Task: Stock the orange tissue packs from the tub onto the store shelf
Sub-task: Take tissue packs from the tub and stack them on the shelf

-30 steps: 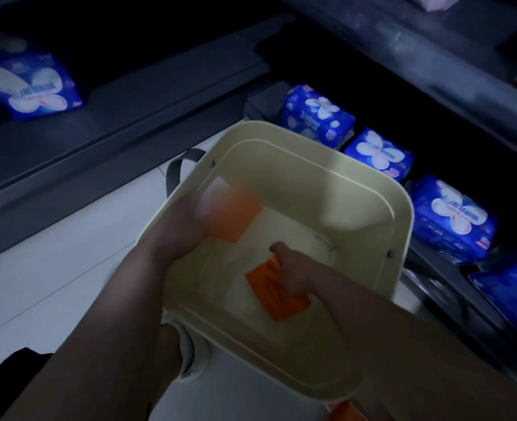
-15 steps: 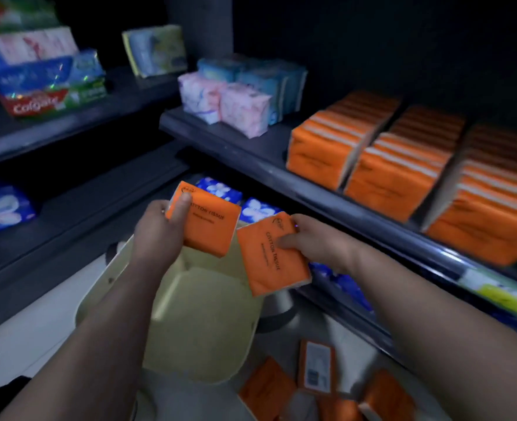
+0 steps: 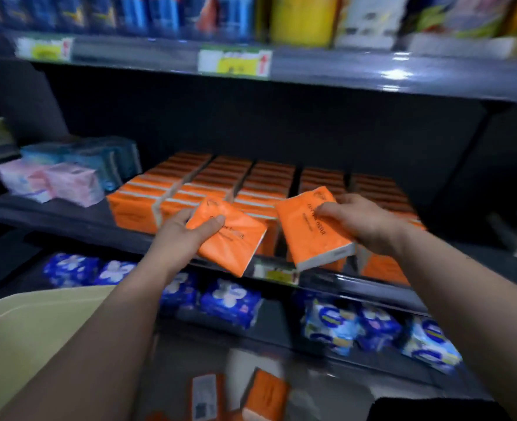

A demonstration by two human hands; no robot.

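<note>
My left hand (image 3: 181, 235) grips an orange tissue pack (image 3: 231, 240), thumb across its face, just in front of the middle shelf (image 3: 69, 220). My right hand (image 3: 354, 220) holds a second orange tissue pack (image 3: 308, 238) tilted on edge to the right of the first. Behind both, several rows of orange tissue packs (image 3: 220, 180) stand on the shelf. The cream tub (image 3: 29, 332) shows at the lower left under my left forearm.
Pink and blue packs (image 3: 69, 174) sit left of the orange rows. Blue flowered packs (image 3: 229, 302) fill the shelf below. Loose orange packs (image 3: 266, 396) lie on the floor. A top shelf with price tags (image 3: 234, 62) hangs overhead.
Both hands lifted a pack each out of the tub and carried them up and forward to the front of the orange rows. My view rose from the tub to the shelf.
</note>
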